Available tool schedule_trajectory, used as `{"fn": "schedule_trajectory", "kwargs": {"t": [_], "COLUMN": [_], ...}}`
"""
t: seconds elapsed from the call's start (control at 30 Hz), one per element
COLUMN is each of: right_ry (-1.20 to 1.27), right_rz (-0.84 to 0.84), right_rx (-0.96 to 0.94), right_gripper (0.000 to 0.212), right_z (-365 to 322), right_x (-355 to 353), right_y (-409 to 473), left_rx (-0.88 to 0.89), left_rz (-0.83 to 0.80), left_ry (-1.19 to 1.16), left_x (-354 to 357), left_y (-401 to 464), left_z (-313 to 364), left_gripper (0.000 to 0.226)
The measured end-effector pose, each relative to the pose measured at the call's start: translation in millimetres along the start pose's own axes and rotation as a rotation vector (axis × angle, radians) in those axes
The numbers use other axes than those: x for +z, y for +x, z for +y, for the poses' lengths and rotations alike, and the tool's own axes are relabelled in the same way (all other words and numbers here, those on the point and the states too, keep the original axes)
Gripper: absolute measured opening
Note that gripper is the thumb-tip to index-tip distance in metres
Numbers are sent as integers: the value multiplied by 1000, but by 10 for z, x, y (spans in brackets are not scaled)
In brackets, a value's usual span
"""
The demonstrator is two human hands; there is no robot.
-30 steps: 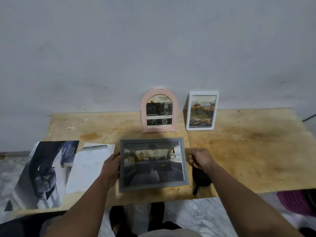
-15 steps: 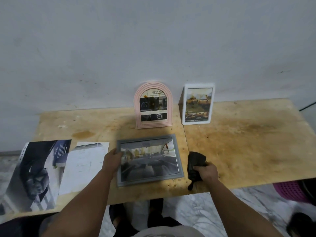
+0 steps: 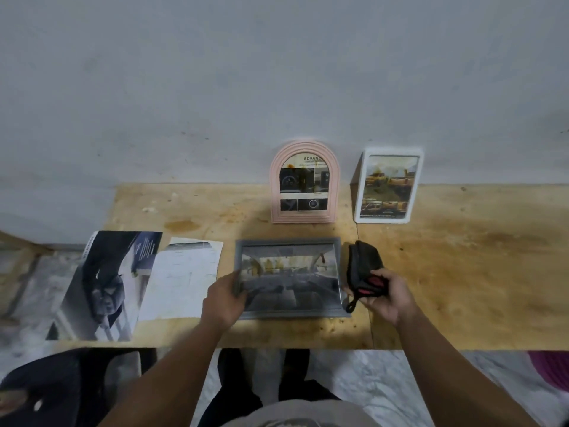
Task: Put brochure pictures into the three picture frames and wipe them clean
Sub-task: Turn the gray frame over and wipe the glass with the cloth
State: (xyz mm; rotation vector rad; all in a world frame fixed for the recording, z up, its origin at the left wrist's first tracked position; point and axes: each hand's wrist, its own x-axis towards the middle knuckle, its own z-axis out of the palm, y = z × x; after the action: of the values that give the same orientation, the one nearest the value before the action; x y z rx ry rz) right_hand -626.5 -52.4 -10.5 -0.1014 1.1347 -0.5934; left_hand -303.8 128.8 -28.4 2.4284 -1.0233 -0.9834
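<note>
A grey picture frame (image 3: 291,277) with a car-interior picture lies flat near the front edge of the wooden table (image 3: 462,272). My left hand (image 3: 223,300) grips its left edge, thumb on the glass. My right hand (image 3: 386,295) holds a black cloth (image 3: 363,268) with red trim just right of the frame. A pink arched frame (image 3: 304,183) and a white frame (image 3: 388,186), each holding a picture, stand against the wall.
A dark car brochure (image 3: 104,282) overhangs the table's left end, and a white sheet (image 3: 183,278) lies beside it, left of the grey frame. A purple object (image 3: 551,368) sits on the marble floor at the lower right.
My right hand left the frame's right edge, took hold of the black cloth beside it and lifted it. The frame went from tilted up to lying flat.
</note>
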Motion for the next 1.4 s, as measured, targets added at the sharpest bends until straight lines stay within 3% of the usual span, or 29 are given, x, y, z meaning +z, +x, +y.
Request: {"fn": "schedule_trajectory", "kwargs": {"t": [0.27,0.37,0.47,0.57,0.67,0.8,0.93,1.03,1.17,1.4], "right_ry": [13,-167,-398,-475,-596,-883,-1695,-2138,-2185,-2165], "right_rz": [-119,-120,-155,-126,-51,-21,-121,-209,-151,-195], "right_rx": [133,60,-15,-62,-186,-477,-941,-1045,-1208,-1223], "right_gripper": [45,37,46,45,39,14,29,39,35,34], "right_z": [528,694,808,849,878,995,1217,1444,1617,1658], "right_x": [438,738,1120,1474,1713,1848,1788,1634,1585,1568], "right_y": [54,188,279,390,499,610,916,1125,1227,1188], "left_rx": [159,207,258,362,417,455,525,555,575,559], "left_rz": [25,0,-32,-16,-39,-66,42,125,178,198], "left_ry": [369,456,572,597,605,552,537,504,468,510], "left_x": [92,100,106,109,139,193,310,374,400,408], "left_y": [90,198,292,380,448,479,456,474,503,496], "left_z": [-401,-500,-587,-705,-838,-934,-1023,-1071,-1104,-1124], "left_gripper": [82,92,108,121,131,141,143,139,137,138]}}
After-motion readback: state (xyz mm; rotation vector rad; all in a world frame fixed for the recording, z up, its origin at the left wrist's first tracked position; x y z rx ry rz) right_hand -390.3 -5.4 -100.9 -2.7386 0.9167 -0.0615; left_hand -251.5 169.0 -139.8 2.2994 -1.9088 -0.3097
